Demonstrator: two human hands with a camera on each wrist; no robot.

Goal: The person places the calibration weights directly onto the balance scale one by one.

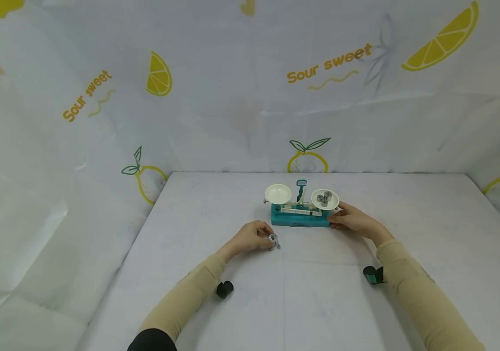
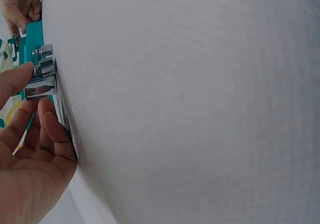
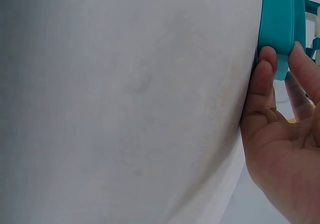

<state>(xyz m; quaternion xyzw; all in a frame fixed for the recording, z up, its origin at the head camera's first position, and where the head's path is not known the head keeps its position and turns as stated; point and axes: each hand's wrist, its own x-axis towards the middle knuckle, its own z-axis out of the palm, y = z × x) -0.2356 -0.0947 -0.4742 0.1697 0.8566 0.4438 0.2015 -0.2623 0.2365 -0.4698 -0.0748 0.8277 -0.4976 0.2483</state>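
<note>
A teal balance scale [image 1: 300,220] with two white pans stands toward the back of the table. Its left pan [image 1: 278,194] holds nothing, while several metal weights [image 1: 325,198] sit in the right pan [image 1: 335,204]. My right hand [image 1: 357,222] grips the right end of the base; in the right wrist view the thumb and curled fingers meet the teal base [image 3: 278,18]. In front of the scale, my left hand [image 1: 252,236] pinches a shiny metal weight [image 2: 42,89] between thumb and fingers. Smaller metal weights [image 2: 47,51] stand right beside it on the tabletop.
A white cloth [image 1: 320,292] covers the table. Behind and to the left hangs a white sheet [image 1: 215,97] printed with lemons and lettering. Dark wrist camera mounts [image 1: 224,289] stick out inward from both sleeves, low over the table.
</note>
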